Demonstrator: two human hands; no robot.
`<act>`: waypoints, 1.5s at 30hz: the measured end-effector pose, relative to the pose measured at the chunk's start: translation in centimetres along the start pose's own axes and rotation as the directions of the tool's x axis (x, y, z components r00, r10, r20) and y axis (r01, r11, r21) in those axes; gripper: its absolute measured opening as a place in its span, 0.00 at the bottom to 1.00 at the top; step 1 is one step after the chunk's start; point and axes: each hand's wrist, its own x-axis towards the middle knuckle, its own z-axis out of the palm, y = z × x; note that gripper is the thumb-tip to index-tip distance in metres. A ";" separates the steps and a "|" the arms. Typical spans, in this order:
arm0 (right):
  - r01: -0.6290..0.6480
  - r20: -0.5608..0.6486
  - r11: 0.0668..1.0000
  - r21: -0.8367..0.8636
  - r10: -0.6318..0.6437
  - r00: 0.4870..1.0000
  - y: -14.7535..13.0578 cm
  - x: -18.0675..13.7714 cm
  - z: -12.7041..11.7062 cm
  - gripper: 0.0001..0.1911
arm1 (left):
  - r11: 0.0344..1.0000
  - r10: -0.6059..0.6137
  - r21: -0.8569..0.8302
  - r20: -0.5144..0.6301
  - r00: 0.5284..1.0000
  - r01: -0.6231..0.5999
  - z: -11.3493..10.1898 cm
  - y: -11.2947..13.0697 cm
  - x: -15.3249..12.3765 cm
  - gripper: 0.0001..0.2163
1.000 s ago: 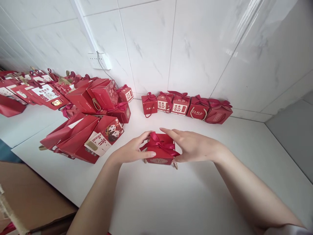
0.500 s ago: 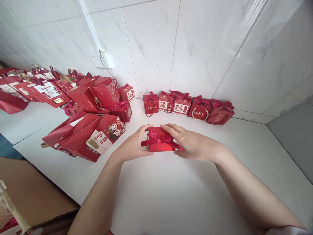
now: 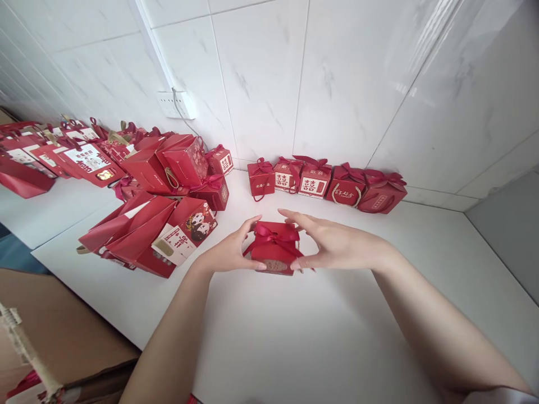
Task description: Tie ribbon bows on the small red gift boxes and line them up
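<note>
A small red gift box (image 3: 273,252) with a crimson ribbon bow on top sits between my hands over the white table. Its front face, bearing an oval patterned label, is turned towards me. My left hand (image 3: 229,249) grips the left side, thumb at the lower front and fingers at the back. On the other side, my right hand (image 3: 345,241) has its thumb on the lower right front corner, while the index finger stretches above the top back edge. A gap shows between my right palm and the box. The tips of some right fingers are hidden behind it.
Along the tiled wall stands a row of red gift boxes (image 3: 311,179) with bows. To the left lie larger red boxes (image 3: 147,241) and many more packages (image 3: 84,157). A socket (image 3: 176,105) is on the wall. An open cardboard box (image 3: 63,320) stands at the lower left.
The gift box has tipped or turned so that its oval label now shows, and it sits slightly nearer me. My right hand has loosened, its fingers wider apart.
</note>
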 end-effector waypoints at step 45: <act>0.331 -0.490 0.610 0.720 0.108 0.865 7.5 6.3 10.9 0.38 | 0.977 0.174 0.001 -0.572 0.802 -0.211 3.2 -5.7 5.3 0.25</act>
